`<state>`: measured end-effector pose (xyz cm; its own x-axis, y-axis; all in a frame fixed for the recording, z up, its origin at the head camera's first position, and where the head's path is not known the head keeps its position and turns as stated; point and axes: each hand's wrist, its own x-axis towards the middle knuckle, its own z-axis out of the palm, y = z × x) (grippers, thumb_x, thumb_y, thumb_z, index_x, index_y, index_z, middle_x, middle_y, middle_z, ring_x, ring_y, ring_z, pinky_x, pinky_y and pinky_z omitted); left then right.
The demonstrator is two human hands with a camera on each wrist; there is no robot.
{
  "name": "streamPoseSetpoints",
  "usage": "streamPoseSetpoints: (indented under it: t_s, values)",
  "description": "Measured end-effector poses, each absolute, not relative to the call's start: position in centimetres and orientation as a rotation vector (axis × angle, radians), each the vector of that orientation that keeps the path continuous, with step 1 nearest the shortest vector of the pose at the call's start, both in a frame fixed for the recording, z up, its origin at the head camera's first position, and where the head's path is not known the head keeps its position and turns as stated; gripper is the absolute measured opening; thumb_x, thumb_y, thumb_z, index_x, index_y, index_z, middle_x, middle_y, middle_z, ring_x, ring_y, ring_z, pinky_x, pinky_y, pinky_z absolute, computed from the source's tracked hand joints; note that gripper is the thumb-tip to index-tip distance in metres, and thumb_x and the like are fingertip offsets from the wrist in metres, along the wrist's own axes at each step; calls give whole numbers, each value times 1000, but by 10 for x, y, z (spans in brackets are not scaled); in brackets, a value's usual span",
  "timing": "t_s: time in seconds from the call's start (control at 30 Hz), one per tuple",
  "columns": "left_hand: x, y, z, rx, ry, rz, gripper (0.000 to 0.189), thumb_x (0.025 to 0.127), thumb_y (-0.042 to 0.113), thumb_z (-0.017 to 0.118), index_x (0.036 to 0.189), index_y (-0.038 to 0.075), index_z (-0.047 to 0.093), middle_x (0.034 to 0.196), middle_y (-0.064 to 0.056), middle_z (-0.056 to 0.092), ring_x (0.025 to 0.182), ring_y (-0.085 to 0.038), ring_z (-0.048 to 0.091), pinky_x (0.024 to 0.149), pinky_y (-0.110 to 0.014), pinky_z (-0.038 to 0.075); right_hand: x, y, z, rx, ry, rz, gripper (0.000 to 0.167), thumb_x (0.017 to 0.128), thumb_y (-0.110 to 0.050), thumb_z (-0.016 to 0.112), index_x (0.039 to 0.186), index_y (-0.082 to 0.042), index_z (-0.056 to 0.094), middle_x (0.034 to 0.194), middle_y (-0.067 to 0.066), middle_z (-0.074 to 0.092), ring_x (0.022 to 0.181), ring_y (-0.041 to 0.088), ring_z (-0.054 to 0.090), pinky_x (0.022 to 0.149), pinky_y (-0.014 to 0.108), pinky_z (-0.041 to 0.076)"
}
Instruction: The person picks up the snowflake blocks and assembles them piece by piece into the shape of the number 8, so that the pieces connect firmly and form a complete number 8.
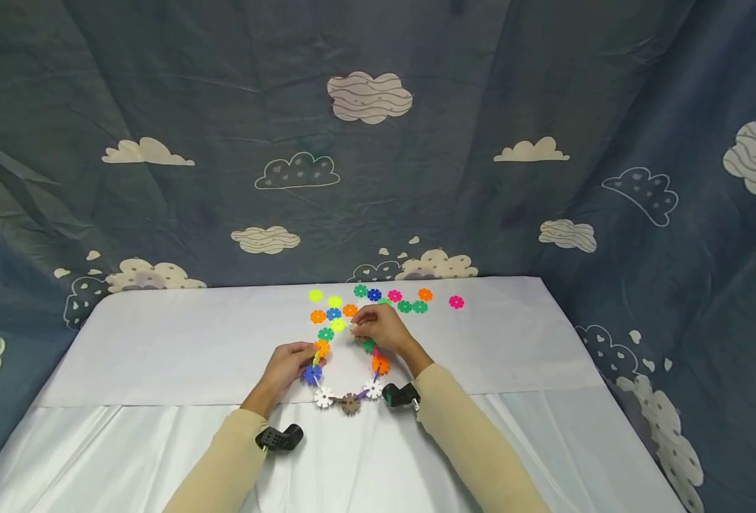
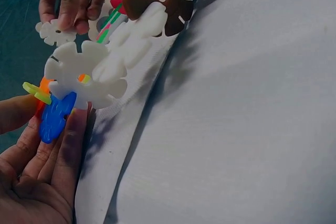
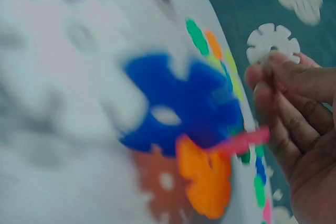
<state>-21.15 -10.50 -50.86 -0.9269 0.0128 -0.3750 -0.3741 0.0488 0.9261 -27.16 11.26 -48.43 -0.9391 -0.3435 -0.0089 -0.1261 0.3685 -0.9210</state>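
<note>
A chain of notched plastic flower discs hangs in a curve between both hands. My left hand pinches its left end, by an orange disc, with a yellow disc and a blue disc joined just below. Between thumb and fingers of my right hand is a white disc, held up near the chain's right end. Along the chain's bottom are white discs and a brown disc. Up its right side sit an orange disc and a green disc, partly behind my right hand.
Several loose discs lie toward the back of the white-covered table: a yellow-green one, a dark blue one and a pink one among them. A dark cloud-patterned curtain hangs behind.
</note>
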Motion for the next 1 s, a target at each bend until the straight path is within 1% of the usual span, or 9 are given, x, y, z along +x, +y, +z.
streamPoseSetpoints:
  t_s: [0.13,0.37,0.6,0.7,0.8,0.9,1.0]
  values:
    - [-212,-105,-508,-366,2055,1950,31,99,15,54,118,-9,60,112,-19,65,90,-17,67,88,-33,54,-264,103,-482,-543,2506,-1507,5,83,0,72,85,3,68,75,6,65,65,17,61,64,25,55]
    - [-212,-105,-508,-377,2045,1967,29,99,14,54,115,-9,61,107,-18,68,88,-18,68,85,-32,55,-261,92,-488,-629,2525,-1473,5,83,-1,73,84,4,70,79,9,67,64,12,60,62,23,54]
    - [-212,-104,-508,-373,2046,1967,29,100,14,54,116,-9,61,107,-17,68,87,-18,68,86,-33,54,-259,87,-491,-608,2568,-1424,6,85,-4,72,85,2,71,82,8,69,62,10,59,59,22,53]
    - [-212,-105,-508,-378,2054,1968,29,99,14,55,115,-9,62,105,-16,68,86,-17,68,84,-31,55,-259,85,-492,-598,2569,-1437,5,85,-4,72,86,1,73,83,7,70,62,10,60,59,22,54]
    - [-212,-105,-509,-373,2057,1986,28,99,12,55,114,-10,62,104,-18,68,85,-17,68,81,-30,56,-258,83,-493,-626,2575,-1450,5,85,-4,72,87,0,74,84,8,71,64,11,62,61,22,54]
    - [-211,-105,-509,-377,2061,1992,27,98,11,56,114,-10,62,107,-19,67,86,-17,68,80,-29,56,-257,82,-493,-633,2619,-1425,6,84,-5,73,89,-2,75,85,7,71,68,10,61,66,22,53]
    - [-211,-104,-510,-402,2086,1974,27,97,12,57,113,-9,63,108,-17,67,86,-15,66,79,-27,55,-256,81,-494,-607,2639,-1411,6,84,-6,74,89,-2,75,83,5,71,69,9,59,68,21,52]
